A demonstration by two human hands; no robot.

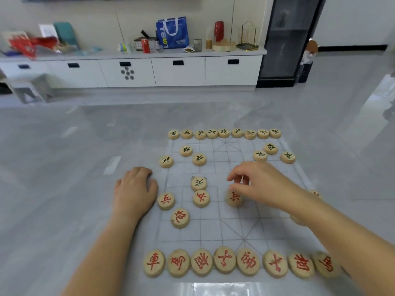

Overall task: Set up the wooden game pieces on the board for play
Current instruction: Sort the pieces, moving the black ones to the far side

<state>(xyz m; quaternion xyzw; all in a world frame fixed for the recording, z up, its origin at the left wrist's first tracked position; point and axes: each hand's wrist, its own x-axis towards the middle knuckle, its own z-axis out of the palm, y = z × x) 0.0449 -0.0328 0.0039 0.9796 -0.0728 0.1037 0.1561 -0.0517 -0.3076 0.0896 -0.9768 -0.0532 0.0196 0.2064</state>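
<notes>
Grey desk [64,167]: right hand [263,184] pinches red soldier [234,198] to seat it mid-board [213,227]; left hand [134,189] rests slack beside the board.

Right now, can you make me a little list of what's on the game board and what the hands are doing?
board: gridded sheet on a grey surface
far row: nine black-lettered pieces
near row: eight red-lettered pieces showing
right hand: pinches a red piece near the middle
left hand: rests beside the board, holding nothing
</notes>
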